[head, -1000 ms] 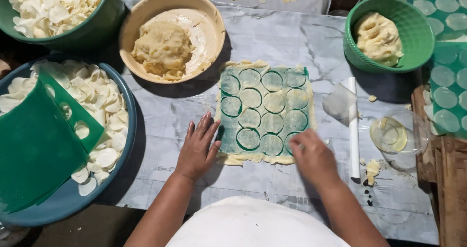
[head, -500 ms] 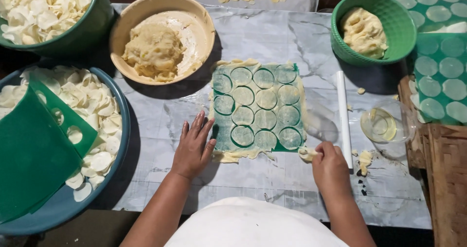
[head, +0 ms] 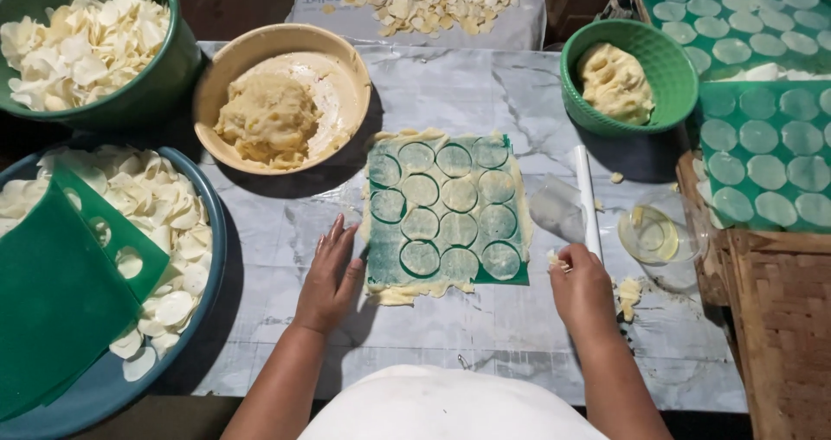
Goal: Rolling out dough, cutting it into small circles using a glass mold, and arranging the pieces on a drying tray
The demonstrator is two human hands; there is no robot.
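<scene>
A green plastic stencil sheet (head: 446, 210) with round holes lies on the marble-pattern table (head: 485, 327), spread with pale dough that fills the holes and spills over its edges. My left hand (head: 329, 275) lies flat and open on the table, touching the sheet's left edge. My right hand (head: 582, 288) is off the sheet's lower right corner, fingers pinched on a small scrap of dough (head: 554, 261). A white rod (head: 587, 199) lies just beyond that hand.
A tan bowl of dough (head: 281, 93) and a green basket of dough (head: 628, 76) stand behind. Green bowl (head: 95, 46) and blue basin (head: 130, 267) hold white discs; folded stencils (head: 61, 293) rest in the basin. A glass bowl (head: 658, 232) and filled stencils (head: 762, 128) lie right.
My right hand moved off the sheet's lower edge to the right, past its corner, and pinched up a dough scrap. My left hand stayed at the left edge.
</scene>
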